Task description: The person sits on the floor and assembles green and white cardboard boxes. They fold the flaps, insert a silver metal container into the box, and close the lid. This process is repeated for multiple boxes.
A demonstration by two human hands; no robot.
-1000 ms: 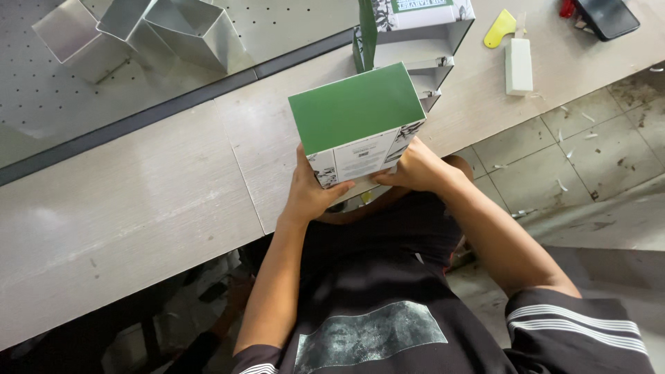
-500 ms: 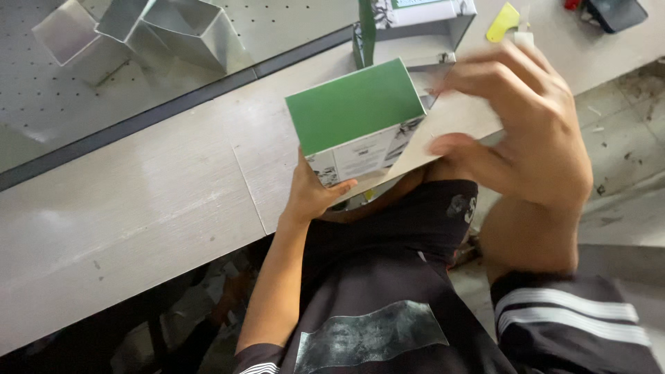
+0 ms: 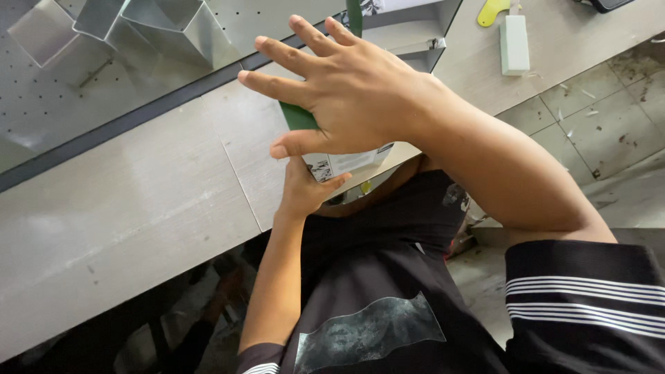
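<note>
My left hand (image 3: 305, 190) grips the lower edge of a green-topped box (image 3: 346, 163) with white printed sides, held at the front edge of the grey table (image 3: 138, 208). My right hand (image 3: 346, 97) hovers above the box with its fingers spread wide, palm down, and hides most of the green top. Only a sliver of green and part of the white side show beneath it. The right hand holds nothing.
Folded sheet-metal channels (image 3: 138, 24) lie on a perforated metal panel (image 3: 55, 104) at the back left. A grey open box (image 3: 415, 28) stands behind the hands. A white block (image 3: 514, 45) and a yellow tool (image 3: 492, 10) rest at the back right. Tiled floor (image 3: 596, 118) lies to the right.
My right hand has let go of the box, lifted off its right side and swung leftward over the top, fingers spread. The left hand keeps its hold.
</note>
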